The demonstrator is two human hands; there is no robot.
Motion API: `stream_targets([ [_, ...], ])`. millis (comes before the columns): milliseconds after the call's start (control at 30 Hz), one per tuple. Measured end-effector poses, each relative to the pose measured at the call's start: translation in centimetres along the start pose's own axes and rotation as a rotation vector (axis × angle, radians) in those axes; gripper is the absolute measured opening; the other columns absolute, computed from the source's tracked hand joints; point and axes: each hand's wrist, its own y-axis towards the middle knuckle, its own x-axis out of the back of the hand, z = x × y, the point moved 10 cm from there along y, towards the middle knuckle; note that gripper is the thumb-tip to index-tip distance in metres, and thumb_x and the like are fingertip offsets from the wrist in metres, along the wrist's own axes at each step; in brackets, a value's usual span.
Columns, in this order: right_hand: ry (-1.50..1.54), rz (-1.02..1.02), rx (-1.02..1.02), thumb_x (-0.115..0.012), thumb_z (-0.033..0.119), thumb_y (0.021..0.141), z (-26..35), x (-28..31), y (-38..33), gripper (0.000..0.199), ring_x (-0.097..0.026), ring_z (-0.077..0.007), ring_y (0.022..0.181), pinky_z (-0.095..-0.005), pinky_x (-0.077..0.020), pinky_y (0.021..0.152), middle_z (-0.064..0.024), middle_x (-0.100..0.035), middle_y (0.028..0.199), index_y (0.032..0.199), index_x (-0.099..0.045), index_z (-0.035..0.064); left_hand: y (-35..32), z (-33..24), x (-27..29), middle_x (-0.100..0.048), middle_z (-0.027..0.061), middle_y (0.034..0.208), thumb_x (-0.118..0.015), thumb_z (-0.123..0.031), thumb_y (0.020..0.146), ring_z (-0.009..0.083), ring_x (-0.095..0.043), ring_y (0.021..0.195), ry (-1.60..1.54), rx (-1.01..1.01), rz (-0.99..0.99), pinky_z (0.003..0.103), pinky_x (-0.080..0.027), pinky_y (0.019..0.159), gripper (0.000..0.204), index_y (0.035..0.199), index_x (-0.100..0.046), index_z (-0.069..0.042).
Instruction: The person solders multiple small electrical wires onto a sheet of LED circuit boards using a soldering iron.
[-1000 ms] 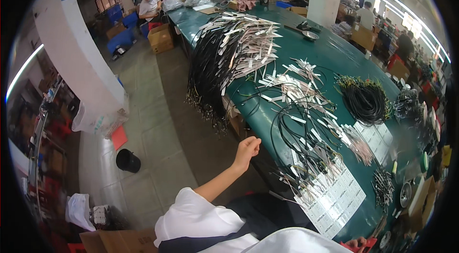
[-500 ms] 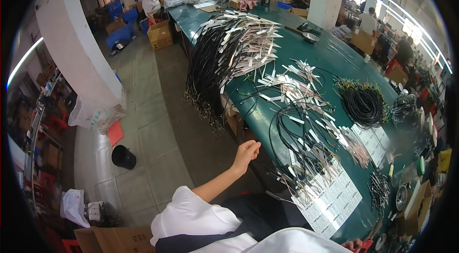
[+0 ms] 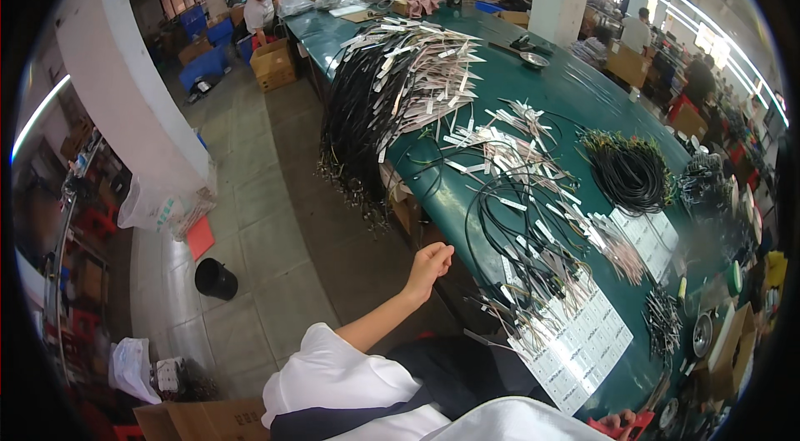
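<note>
My left hand (image 3: 429, 270) hovers beside the table's near edge, its fingers curled closed with the thumb against them. Whatever it might hold is hidden. At the bottom edge, my right hand (image 3: 617, 418) shows only in part, its fingers bent around a red-handled tool (image 3: 641, 422) that is mostly cut off. Between the hands lies a sheet of white labelled panels (image 3: 583, 349) on the table. Thin cables with black sheaths and white strips (image 3: 533, 262) overlap its far end. Another white panel sheet (image 3: 654, 245) sits farther right.
A large heap of black cables (image 3: 358, 116) hangs over the edge of the green table (image 3: 517, 79). A coiled black bundle (image 3: 627, 179) and small dark parts (image 3: 661, 320) lie right. A black bin (image 3: 217, 279), a pillar (image 3: 125, 83) and a carton (image 3: 273, 66) stand left. Co-workers sit beyond.
The view has shifted slightly, and more red shows around my right hand. My left hand keeps its closed shape and place; the cables and panels look unchanged.
</note>
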Motion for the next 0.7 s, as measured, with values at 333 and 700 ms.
stream_targets([
  [333,-0.046,-0.021,0.293,-0.059,0.016,0.085,0.4,-0.1,-0.4,0.045,-0.047,-0.0147,0.076,-0.0327,-0.0445,0.067,-0.0005,-0.051,0.104,0.127,-0.049,0.0256,0.1,0.3,-0.9,-0.039,-0.0034,0.055,-0.057,-0.014,0.09,0.0046,-0.032,0.047,0.006,0.027,0.0,0.021,-0.027,0.046,0.029,0.064,-0.048,-0.008],
  [700,-0.175,0.249,0.427,-0.05,0.004,0.09,0.2,-3.4,-0.8,0.056,-0.047,-0.0174,0.101,-0.0229,-0.0414,0.065,-0.0091,-0.048,0.108,0.142,-0.027,0.0006,0.0,0.2,-2.2,-0.038,-0.0034,0.055,-0.057,-0.014,0.09,0.0054,-0.032,0.048,0.008,0.032,0.009,0.022,-0.027,0.047,0.03,0.063,-0.046,-0.008],
])
